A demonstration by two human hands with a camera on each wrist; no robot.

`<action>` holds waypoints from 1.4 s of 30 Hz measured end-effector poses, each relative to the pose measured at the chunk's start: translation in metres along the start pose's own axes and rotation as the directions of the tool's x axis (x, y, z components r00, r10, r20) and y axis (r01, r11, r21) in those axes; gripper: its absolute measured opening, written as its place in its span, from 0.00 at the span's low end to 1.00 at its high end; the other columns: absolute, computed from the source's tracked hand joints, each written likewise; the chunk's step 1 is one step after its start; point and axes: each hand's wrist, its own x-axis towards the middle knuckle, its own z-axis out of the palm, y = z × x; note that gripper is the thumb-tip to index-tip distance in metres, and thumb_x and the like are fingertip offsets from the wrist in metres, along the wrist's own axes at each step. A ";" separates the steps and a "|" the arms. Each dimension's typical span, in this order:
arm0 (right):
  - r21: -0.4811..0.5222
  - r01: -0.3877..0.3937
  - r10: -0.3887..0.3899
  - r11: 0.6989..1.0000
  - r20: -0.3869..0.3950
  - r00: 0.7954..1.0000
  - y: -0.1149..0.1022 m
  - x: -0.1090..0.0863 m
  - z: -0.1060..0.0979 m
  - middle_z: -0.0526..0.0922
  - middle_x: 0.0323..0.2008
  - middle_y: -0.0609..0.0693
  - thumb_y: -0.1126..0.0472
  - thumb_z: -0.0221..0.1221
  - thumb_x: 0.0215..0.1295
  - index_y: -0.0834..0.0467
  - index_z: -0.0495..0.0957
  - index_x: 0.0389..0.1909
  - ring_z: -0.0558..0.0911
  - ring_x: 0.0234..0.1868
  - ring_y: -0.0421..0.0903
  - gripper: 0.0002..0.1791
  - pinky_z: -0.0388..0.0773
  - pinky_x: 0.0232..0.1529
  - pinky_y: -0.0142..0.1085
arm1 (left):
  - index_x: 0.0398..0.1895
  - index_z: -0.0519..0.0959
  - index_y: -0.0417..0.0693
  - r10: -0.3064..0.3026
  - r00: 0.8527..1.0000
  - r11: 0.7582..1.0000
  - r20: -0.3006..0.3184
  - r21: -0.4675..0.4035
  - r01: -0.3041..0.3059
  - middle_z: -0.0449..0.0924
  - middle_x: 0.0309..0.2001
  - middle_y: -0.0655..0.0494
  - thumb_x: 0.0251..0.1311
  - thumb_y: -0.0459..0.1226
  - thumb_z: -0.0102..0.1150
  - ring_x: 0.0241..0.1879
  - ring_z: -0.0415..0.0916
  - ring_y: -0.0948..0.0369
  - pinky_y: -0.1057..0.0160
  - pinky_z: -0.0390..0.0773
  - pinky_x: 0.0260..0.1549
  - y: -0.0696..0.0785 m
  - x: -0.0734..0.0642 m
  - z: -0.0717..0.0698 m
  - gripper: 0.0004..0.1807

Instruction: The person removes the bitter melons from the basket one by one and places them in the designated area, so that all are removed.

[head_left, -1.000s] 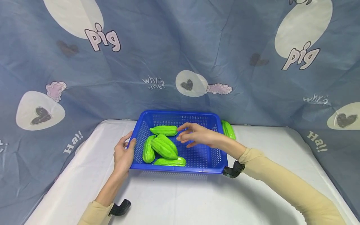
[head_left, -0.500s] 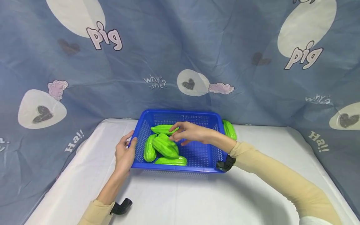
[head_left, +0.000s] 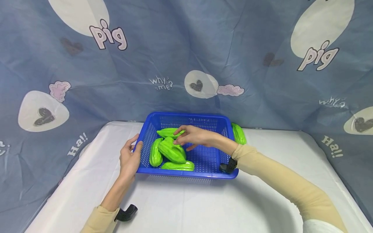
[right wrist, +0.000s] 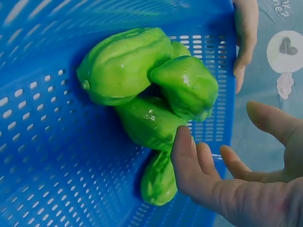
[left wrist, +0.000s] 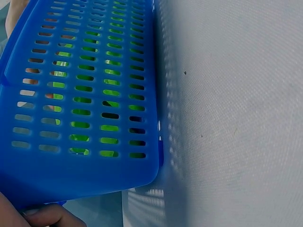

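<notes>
A blue perforated plastic basket (head_left: 204, 158) stands on the white table. My left hand (head_left: 129, 158) grips its left rim, thumb on the inner side; only a bit of that hand shows in the left wrist view. Inside the basket's left half lie several bright green, ridged, oblong fruits, one resting on top of the others (head_left: 172, 152). In the right wrist view a large fruit (right wrist: 125, 66) lies beside a pointed one (right wrist: 187, 87). My right hand (head_left: 195, 136) hovers over the pile, fingers loosely bent and spread apart, holding nothing; its fingertips overlap the fruits in the head view.
Another green fruit (head_left: 239, 133) lies on the table (head_left: 175, 207) outside the basket, just past its right wall. A blue patterned cloth (head_left: 140, 48) hangs close behind the basket. Black wrist cameras sit on both wrists, the right one (head_left: 228, 166) over the basket's front right corner.
My right hand has moved left from the basket's middle to over the fruits. My left hand keeps its grip on the rim, and the basket stays in place.
</notes>
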 end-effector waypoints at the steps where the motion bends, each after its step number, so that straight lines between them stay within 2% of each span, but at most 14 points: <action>1: -0.002 0.001 -0.001 1.000 -0.001 1.000 0.000 0.001 0.000 0.80 0.70 0.58 0.53 0.65 0.76 0.58 0.66 0.78 0.76 0.74 0.60 0.35 0.80 0.69 0.60 | 0.81 0.70 0.55 -0.001 1.000 1.000 0.001 0.001 0.001 0.79 0.51 0.48 0.83 0.45 0.50 0.33 0.76 0.67 0.70 0.75 0.33 0.000 0.000 0.000 0.27; 7: -0.024 0.011 -0.011 1.000 0.005 1.000 -0.001 0.007 0.004 0.81 0.69 0.57 0.54 0.65 0.77 0.59 0.65 0.78 0.78 0.70 0.57 0.34 0.83 0.66 0.57 | 0.81 0.70 0.55 -0.005 1.000 1.000 -0.002 0.013 0.005 0.79 0.54 0.46 0.83 0.45 0.50 0.35 0.75 0.67 0.70 0.75 0.34 0.000 0.000 0.000 0.27; 14: -0.034 0.004 -0.003 0.999 0.039 0.999 0.002 0.013 0.010 0.84 0.65 0.56 0.56 0.65 0.77 0.60 0.64 0.78 0.83 0.65 0.50 0.35 0.86 0.61 0.51 | 0.80 0.71 0.53 0.012 1.000 1.000 -0.006 0.003 -0.012 0.76 0.47 0.53 0.83 0.44 0.51 0.29 0.72 0.69 0.69 0.74 0.30 0.000 0.000 0.001 0.27; 18: -0.051 0.007 -0.003 0.999 0.062 0.998 0.001 0.014 0.013 0.84 0.65 0.57 0.55 0.66 0.76 0.59 0.63 0.79 0.83 0.66 0.51 0.37 0.86 0.61 0.52 | 0.80 0.71 0.53 0.012 1.000 1.000 -0.006 -0.005 -0.012 0.77 0.47 0.52 0.82 0.44 0.51 0.29 0.73 0.69 0.70 0.74 0.30 0.000 0.000 0.001 0.26; 25: -0.132 0.005 0.003 0.991 0.064 0.998 0.000 0.016 0.017 0.73 0.74 0.61 0.57 0.72 0.70 0.56 0.66 0.78 0.79 0.71 0.56 0.39 0.88 0.56 0.48 | 0.80 0.71 0.54 0.002 1.000 1.000 -0.011 0.009 -0.002 0.76 0.49 0.52 0.83 0.44 0.50 0.32 0.70 0.69 0.69 0.72 0.34 0.001 0.000 0.001 0.27; 30: -0.148 0.005 0.002 0.989 0.051 0.999 0.001 0.017 0.018 0.73 0.72 0.61 0.58 0.73 0.69 0.55 0.68 0.76 0.80 0.70 0.56 0.38 0.89 0.55 0.48 | 0.80 0.71 0.54 0.004 1.000 1.000 -0.013 0.003 -0.004 0.75 0.47 0.54 0.83 0.44 0.51 0.30 0.69 0.70 0.68 0.72 0.33 0.001 0.000 0.001 0.27; 37: -0.149 0.005 0.003 0.989 0.053 0.999 0.000 0.016 0.018 0.74 0.72 0.60 0.57 0.72 0.70 0.55 0.69 0.76 0.79 0.71 0.55 0.36 0.89 0.56 0.47 | 0.80 0.71 0.54 -0.002 1.000 1.000 -0.008 0.003 0.002 0.76 0.49 0.52 0.83 0.45 0.51 0.31 0.70 0.69 0.69 0.72 0.33 0.001 -0.001 0.001 0.27; 42: -0.128 0.008 0.000 0.992 0.062 0.998 0.001 0.016 0.015 0.80 0.69 0.59 0.57 0.69 0.73 0.57 0.69 0.77 0.82 0.68 0.52 0.35 0.89 0.56 0.47 | 0.80 0.71 0.55 0.000 1.000 1.000 -0.010 0.008 0.000 0.75 0.47 0.54 0.83 0.45 0.51 0.31 0.69 0.69 0.68 0.72 0.33 0.000 -0.001 0.000 0.27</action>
